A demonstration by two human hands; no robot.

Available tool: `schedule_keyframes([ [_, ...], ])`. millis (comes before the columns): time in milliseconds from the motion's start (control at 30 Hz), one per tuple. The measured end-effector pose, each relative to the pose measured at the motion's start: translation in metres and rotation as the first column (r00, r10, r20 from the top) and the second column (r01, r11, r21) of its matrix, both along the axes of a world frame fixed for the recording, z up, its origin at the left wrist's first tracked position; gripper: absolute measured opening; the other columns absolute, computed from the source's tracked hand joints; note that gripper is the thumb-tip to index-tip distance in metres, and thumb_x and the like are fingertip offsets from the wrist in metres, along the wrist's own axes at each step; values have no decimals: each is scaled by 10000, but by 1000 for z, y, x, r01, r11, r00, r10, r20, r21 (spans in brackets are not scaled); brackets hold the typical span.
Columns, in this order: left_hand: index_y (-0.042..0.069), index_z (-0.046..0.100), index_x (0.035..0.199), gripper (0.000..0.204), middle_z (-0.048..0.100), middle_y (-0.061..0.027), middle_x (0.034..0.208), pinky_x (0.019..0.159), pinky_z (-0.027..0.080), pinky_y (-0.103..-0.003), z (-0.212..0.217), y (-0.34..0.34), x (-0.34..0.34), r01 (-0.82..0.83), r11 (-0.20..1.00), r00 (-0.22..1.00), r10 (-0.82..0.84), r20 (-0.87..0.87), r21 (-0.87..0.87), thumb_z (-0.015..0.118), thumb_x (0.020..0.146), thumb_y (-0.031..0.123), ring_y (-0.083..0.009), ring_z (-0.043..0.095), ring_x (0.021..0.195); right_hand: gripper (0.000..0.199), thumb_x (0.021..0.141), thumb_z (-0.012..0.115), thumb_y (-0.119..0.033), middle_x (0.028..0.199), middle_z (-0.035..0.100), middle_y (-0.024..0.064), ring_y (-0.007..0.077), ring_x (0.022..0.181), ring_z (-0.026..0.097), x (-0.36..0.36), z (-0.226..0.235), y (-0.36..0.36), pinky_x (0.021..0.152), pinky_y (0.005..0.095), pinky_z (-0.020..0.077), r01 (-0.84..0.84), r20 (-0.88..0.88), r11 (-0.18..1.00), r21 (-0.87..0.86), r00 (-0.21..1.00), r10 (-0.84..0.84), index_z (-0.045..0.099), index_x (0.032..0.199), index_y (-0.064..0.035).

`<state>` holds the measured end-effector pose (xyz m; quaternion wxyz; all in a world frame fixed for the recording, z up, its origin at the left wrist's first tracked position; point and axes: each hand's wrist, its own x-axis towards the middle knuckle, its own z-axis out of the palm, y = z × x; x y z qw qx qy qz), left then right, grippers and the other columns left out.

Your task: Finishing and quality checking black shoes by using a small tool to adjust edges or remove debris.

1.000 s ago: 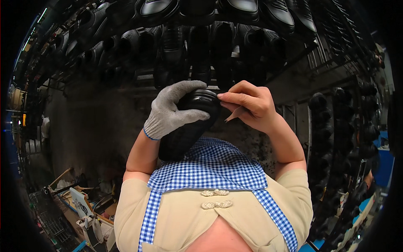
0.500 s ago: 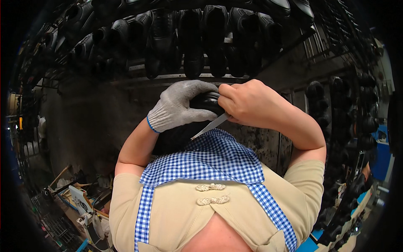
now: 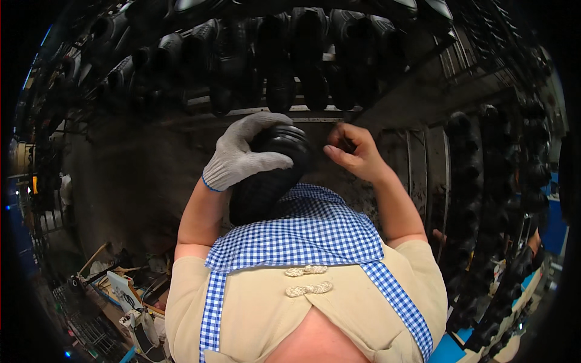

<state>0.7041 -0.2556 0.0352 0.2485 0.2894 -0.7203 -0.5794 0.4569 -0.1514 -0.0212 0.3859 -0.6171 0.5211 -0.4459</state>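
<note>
My left hand (image 3: 245,151), in a grey knitted glove with a blue cuff edge, grips one end of a black shoe (image 3: 259,192). Its thumb and fingers wrap around the shiny, ridged end, while the rest of the shoe slants down toward my apron (image 3: 290,236). Off to the right of the shoe, apart from it, is my bare right hand (image 3: 358,151). Its fingers are curled in and slightly blurred. What they hold, if anything, is too dark to make out.
Racks of black shoes (image 3: 275,36) stand ahead of me, with another shoe rack (image 3: 463,145) along the right. A cluttered pile of sticks and tools (image 3: 130,290) lies at lower left. Part of another person's arm (image 3: 534,242) shows at far right.
My right hand has drawn away from the shoe to the right, and the pointed silver tool in it no longer shows. The left hand and shoe have shifted slightly left, exposing more of the shoe.
</note>
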Motion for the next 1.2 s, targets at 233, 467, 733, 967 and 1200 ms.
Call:
schedule_keyframes([
  [233,27,585,1228,404,634,-122,1140,880,526,-312,-43,-48,60,-465,580,509,794,-333,669,652,838,108,-213,619,1020,834,715,830,-157,1114,637,101,206,1103,579,52,-68,7,1018,354,408,-144,-32,976,165,988,152,398,1419,-48],
  [467,-56,517,1299,654,549,-137,1295,1009,403,-310,-90,-50,140,-724,407,460,887,-51,557,707,830,358,-233,513,1171,738,736,767,-217,1290,526,109,160,977,587,91,-58,-44,779,289,522,-150,565,844,514,800,-202,415,1356,-23],
  [733,-47,447,1364,694,471,-145,1398,1031,385,-329,-117,-57,192,-764,278,400,912,90,583,638,882,414,-247,458,1257,603,836,674,-385,992,655,124,72,487,428,108,-116,-84,419,164,314,-409,635,533,741,683,-359,454,1283,-45],
  [967,52,445,1385,561,563,-160,1297,980,445,-348,-171,-7,143,-486,431,708,705,53,760,592,920,328,-270,564,1153,889,716,820,-150,1087,655,167,302,963,674,182,-136,-111,816,372,568,-158,-92,981,-109,985,148,302,1436,-96],
  [1200,18,527,1279,516,630,-247,1138,912,473,-423,-287,-143,205,-748,664,592,668,452,-2,564,825,259,-392,596,1072,801,788,774,-250,1166,645,164,312,1038,657,196,-137,-142,859,367,545,-254,-126,910,327,943,309,324,1439,-121],
])
